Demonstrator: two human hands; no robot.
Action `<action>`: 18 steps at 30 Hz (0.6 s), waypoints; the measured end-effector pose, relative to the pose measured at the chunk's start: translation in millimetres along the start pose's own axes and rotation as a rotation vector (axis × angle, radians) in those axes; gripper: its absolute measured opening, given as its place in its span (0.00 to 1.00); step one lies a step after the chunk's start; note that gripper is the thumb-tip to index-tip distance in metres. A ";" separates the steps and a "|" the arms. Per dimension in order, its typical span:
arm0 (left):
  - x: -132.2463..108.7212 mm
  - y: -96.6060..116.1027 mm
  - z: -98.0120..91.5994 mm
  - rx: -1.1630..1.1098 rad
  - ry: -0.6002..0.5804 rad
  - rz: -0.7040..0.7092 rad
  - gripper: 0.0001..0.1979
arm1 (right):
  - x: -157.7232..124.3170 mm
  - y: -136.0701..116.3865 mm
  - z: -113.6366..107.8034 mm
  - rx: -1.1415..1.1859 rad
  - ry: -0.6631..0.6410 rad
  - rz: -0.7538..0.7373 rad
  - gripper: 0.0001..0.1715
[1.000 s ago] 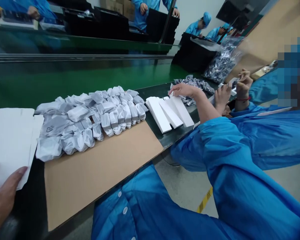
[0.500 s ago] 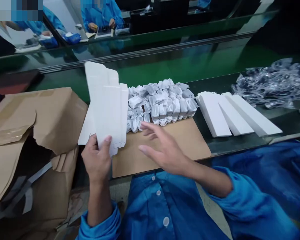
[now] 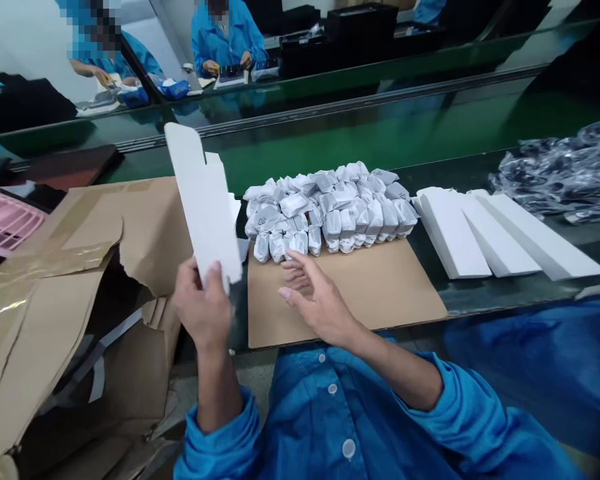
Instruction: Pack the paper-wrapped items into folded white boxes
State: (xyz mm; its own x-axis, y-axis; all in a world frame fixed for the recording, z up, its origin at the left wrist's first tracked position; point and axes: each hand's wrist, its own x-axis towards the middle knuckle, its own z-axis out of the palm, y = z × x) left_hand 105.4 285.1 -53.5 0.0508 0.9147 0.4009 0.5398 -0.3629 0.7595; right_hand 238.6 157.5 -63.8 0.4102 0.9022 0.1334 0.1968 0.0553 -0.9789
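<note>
White card piece (image 3: pixel 205 207): smooth, flat, matt, one corner rounded, slit near the top; upright and tilted above the bench (image 3: pixel 360 133), left of the packets. Further white edges show behind it; whether they belong to it cannot be told.
Left hand (image 3: pixel 203 303): pinches the card's lower end between thumb and fingers.
Right hand (image 3: pixel 323 303): unclenched, fingers loosely curved, thumb apart, over the cardboard sheet (image 3: pixel 375 287), brown and flat.
Packets (image 3: pixel 330 207): many, blocky, in crinkled whitish wrapping, massed along the sheet's far edge.
White pieces (image 3: pixel 447 233): three, long, straight-edged, fanned.
Carton (image 3: pixel 150 227): brown, torn, taped.
Changes from half a second ago: card shows a narrower face; pink slatted basket (image 3: pixel 5 217) enters view; right hand keeps its loose pose.
</note>
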 end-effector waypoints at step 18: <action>-52.5 -1.6 -13.2 -0.426 -0.729 -0.282 0.24 | -37.1 3.5 -87.0 -1.018 -0.337 -0.460 0.48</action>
State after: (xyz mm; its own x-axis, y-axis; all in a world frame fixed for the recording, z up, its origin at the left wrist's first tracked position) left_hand 90.8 235.3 -69.1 0.5635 0.8132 -0.1453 0.2622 -0.0093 0.9650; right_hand 301.6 87.0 -58.7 -0.1128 0.9626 0.2462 0.9516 0.1760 -0.2520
